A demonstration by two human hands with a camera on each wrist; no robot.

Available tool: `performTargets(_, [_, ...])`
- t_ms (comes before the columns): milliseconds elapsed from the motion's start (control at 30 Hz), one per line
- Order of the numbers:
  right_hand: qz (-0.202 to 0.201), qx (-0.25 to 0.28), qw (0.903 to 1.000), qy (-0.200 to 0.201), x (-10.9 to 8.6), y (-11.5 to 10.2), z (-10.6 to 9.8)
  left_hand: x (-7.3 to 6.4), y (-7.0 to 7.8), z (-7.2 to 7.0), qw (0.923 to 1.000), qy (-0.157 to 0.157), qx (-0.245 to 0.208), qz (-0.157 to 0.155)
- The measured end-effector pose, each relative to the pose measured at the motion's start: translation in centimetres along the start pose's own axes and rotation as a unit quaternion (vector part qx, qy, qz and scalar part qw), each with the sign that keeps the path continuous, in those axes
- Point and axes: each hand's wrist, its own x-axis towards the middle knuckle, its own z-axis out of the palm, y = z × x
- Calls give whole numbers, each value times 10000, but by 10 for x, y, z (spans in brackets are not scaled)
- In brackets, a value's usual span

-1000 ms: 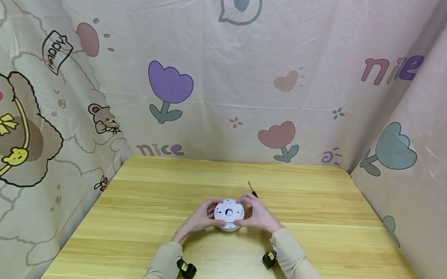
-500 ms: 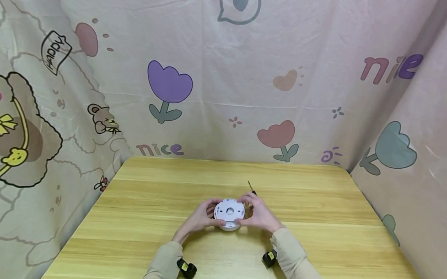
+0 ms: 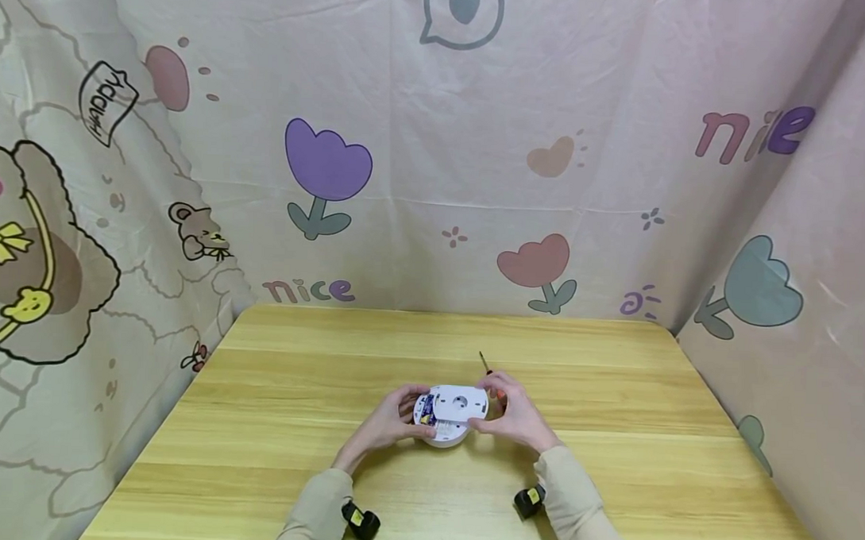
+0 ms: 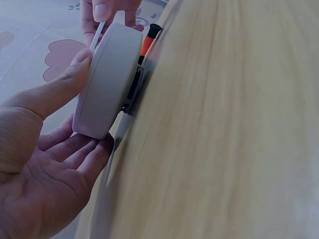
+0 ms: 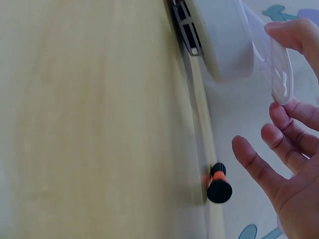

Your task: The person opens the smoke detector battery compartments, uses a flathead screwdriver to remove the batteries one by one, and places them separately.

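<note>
A round white smoke-alarm-like device sits at the middle of the wooden table. My left hand grips its left side, thumb on the near rim and fingers round the far side. In the left wrist view its thick white body is tilted on edge, with a dark slotted part on the table side. My right hand pinches a white cover plate by its right end. This plate stands off to the right of the body, baring a blue-and-yellow label inside. In the right wrist view the plate angles away from the body.
Just behind my right hand lies a screwdriver, its orange-and-black handle showing in the left wrist view. Black wrist cameras are strapped at both sleeves. A printed curtain closes off the table's back and sides.
My right hand has moved right with the cover plate, which covered the round body before and now lies shifted off it. My left hand has kept its grip and place.
</note>
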Motion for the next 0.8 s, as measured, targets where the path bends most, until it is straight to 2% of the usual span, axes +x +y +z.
performTargets(200, [214, 283, 9992, 188, -5, 4, -7, 1, -1, -1, 10000, -9, -10, -12])
performTargets(433, [674, 604, 9956, 260, -11, -15, -24, -1, 2, 1, 10000, -8, -17, -1])
performTargets(500, [717, 610, 9951, 295, -12, -13, -27, -2, 2, 1, 10000, 12, 5, -8])
performTargets(700, [875, 672, 9914, 704, -16, 15, -25, -2, 3, 1, 10000, 27, -34, 24])
performTargets(800, [850, 586, 9903, 926, -18, 30, -24, -5, 12, 1, 10000, -3, -86, 12])
